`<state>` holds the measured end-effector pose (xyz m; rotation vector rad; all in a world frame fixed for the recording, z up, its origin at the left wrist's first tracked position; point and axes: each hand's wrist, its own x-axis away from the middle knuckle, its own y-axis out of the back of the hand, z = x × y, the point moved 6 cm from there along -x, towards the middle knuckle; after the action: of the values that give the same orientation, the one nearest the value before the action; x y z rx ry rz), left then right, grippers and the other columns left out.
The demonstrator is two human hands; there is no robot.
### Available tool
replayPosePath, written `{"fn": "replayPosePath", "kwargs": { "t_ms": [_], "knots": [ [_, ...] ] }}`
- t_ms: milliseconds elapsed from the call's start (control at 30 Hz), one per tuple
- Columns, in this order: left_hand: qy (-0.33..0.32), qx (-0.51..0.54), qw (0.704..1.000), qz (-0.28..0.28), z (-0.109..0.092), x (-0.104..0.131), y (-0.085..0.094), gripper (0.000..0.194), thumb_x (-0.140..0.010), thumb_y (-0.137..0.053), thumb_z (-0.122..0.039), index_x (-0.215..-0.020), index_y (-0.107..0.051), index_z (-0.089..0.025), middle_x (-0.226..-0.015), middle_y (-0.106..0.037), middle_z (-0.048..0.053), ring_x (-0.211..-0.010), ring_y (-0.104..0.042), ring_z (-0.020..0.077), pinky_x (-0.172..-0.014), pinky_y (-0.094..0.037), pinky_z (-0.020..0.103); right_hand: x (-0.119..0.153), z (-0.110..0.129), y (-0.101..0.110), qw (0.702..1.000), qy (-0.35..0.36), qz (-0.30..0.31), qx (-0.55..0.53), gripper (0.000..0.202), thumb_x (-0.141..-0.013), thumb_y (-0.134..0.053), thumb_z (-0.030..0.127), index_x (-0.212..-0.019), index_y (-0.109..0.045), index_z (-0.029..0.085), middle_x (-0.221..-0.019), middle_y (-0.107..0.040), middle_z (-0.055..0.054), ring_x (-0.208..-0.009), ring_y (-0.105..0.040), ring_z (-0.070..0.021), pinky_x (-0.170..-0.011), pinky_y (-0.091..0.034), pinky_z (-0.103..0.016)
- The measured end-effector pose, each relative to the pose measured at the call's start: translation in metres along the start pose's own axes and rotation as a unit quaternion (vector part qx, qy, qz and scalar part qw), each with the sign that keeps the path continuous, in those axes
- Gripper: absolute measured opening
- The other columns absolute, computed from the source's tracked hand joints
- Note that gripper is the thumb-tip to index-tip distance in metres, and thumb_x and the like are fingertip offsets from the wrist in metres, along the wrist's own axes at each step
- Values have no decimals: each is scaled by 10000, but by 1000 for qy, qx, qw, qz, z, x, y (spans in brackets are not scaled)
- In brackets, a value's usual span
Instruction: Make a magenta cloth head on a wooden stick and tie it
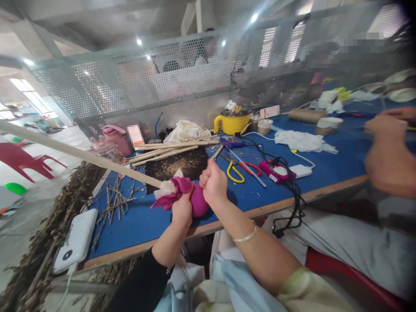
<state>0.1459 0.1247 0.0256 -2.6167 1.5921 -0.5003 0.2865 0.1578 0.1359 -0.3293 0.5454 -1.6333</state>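
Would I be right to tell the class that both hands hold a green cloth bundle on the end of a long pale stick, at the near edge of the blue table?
Not quite: the cloth bundle is magenta, not green, as the head view shows. The rest stands: the left hand and right hand both grip it on the end of the long pale stick, at the near edge of the blue table.

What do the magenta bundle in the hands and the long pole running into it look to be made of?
Magenta bundle: soft matte cloth, going by its folds and loose flaps, with a white scrap at the neck. Long pole: pale, smooth, probably bare wood or cane. The left hand and right hand both grip the bundle.
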Motion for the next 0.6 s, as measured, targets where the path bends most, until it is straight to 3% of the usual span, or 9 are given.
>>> {"fn": "replayPosePath", "kwargs": {
  "t_ms": [100, 167, 267, 300, 333, 400, 467, 600],
  "knots": [
    [13, 41, 999, 26, -8, 0, -2, 342, -576, -818, -383, -803, -738, -141, -1020, -720, 107, -1071, -620, 287, -920, -489, 343, 2, -26, 5, 1000, -22, -3, -12, 541, -741, -564, 541, -493, -193, 236, -350, -162, 114, -313, -151, -52, -335, -129, -217],
    [28, 89, 994, 56, -17, 0, -4, 292, -631, -774, -360, -821, -739, -141, -982, -727, 87, -951, -663, 236, -846, -523, 313, 3, -24, 17, 1000, 3, 8, 10, 508, -750, -580, 516, -508, -242, 223, -385, -218, 108, -342, -205, -54, -355, -186, -206],
    [57, 176, 978, 98, -31, 4, -6, 233, -655, -748, -318, -784, -738, -125, -863, -732, 62, -770, -670, 165, -751, -538, 267, 15, -20, 31, 988, 4, 58, 141, 348, -740, -640, 512, -700, -487, 202, -607, -510, 54, -523, -470, -83, -503, -387, -208],
    [60, 191, 973, 110, -35, 6, -6, 234, -643, -759, -308, -779, -737, -118, -836, -730, 57, -741, -663, 154, -737, -535, 257, 23, -25, 30, 978, -23, 96, 185, 373, -710, -683, 509, -876, -540, 206, -762, -590, 23, -650, -550, -111, -596, -443, -234],
    [58, 197, 972, 119, -38, 8, -5, 248, -624, -774, -301, -783, -738, -114, -825, -730, 55, -730, -659, 149, -733, -532, 253, 32, -33, 27, 965, -56, 141, 212, 536, -671, -726, 500, -1073, -514, 214, -929, -620, -14, -784, -590, -147, -690, -472, -270],
    [45, 186, 974, 122, -39, 11, -2, 289, -587, -804, -310, -794, -737, -120, -832, -731, 49, -728, -654, 147, -738, -528, 253, 50, -47, 18, 944, -99, 223, 224, 868, -612, -779, 474, -1315, -342, 215, -1180, -575, -80, -983, -583, -205, -838, -469, -336],
    [30, 166, 980, 110, -35, 11, 5, 306, -557, -824, -320, -784, -733, -136, -843, -732, 39, -735, -651, 148, -746, -524, 256, 62, -54, 8, 924, -98, 279, 243, 910, -628, -772, 462, -1355, -297, 190, -1269, -533, -115, -1070, -555, -232, -913, -443, -366],
    [-1, 51, 994, 97, -26, 3, 21, 310, -602, -786, -392, -798, -722, -161, -911, -730, 53, -866, -664, 213, -820, -522, 311, 61, -50, 3, 868, -48, 306, 388, 638, -695, -726, 408, -1244, -482, 192, -1174, -614, -84, -1019, -585, -229, -901, -444, -371]
  ]
}}
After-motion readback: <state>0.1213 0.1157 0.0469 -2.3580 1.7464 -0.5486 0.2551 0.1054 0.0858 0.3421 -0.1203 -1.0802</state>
